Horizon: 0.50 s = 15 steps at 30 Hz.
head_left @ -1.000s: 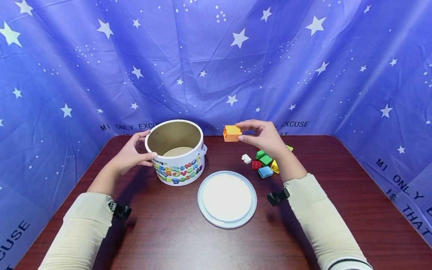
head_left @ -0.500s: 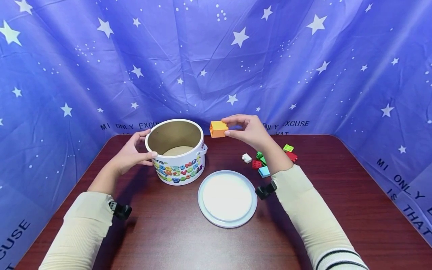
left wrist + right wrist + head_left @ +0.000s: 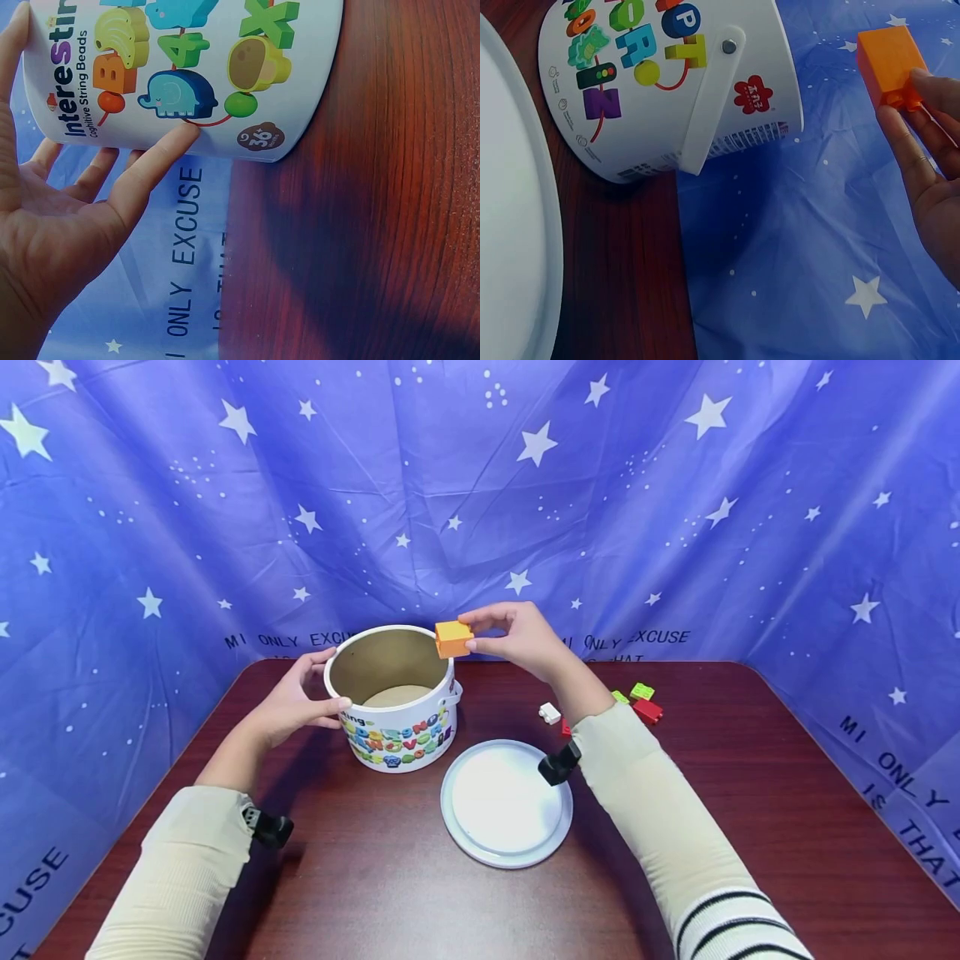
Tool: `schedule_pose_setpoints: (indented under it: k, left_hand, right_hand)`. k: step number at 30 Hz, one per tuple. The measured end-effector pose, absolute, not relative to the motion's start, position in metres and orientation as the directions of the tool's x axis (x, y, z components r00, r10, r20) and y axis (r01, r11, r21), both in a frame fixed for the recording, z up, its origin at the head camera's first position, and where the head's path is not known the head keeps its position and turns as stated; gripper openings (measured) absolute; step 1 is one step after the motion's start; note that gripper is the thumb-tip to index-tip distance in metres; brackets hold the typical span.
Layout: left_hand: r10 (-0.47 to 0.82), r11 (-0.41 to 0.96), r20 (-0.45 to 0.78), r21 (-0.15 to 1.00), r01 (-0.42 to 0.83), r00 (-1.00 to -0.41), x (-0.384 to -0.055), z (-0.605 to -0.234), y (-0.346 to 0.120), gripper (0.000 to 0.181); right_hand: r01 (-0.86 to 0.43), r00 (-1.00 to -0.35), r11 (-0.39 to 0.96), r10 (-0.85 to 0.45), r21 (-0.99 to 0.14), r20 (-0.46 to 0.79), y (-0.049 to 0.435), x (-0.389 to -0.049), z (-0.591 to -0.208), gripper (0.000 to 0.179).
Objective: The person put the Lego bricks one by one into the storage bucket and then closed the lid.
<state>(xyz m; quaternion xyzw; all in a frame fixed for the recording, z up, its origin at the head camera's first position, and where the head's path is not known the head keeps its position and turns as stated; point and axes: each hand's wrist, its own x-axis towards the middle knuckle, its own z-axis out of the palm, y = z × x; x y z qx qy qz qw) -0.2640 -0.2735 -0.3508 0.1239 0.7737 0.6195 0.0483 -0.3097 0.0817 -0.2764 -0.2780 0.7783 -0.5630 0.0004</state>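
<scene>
A white bucket (image 3: 397, 747) printed with coloured letters stands upright with its top uncovered; I see its bare bottom inside. My left hand (image 3: 288, 702) holds the bucket's left side, thumb by the front rim and fingers round toward the back. In the left wrist view the thumb presses the printed wall (image 3: 180, 94). An orange toy building block (image 3: 453, 640) is pinched between thumb and fingertips of my right hand (image 3: 517, 635), raised at the bucket's right rim. The right wrist view shows the studs of the orange block (image 3: 891, 64) toward the fingers.
A round white lid (image 3: 502, 806) lies on the dark red wooden table (image 3: 360, 860) in front of the bucket. Right of it are a white block (image 3: 550, 713), a red block (image 3: 647, 711) and a lime block (image 3: 642, 691); the right arm hides others. A starry blue curtain (image 3: 480, 468) hangs behind.
My right hand has carried the orange block leftward and slightly up, from above the table to the bucket's right rim. The left hand and the bucket have stayed put.
</scene>
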Motion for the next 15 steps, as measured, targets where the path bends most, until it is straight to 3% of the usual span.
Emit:
schedule_pose_setpoints:
  k: [15]
  left_hand:
    - [0.252,0.193,0.076,0.973,0.127,-0.965,-0.264,-0.350,-0.274,0.089]
  right_hand:
    - [-0.292,-0.878,0.211,-0.446,-0.933,0.174,0.043,-0.334,-0.281,0.037]
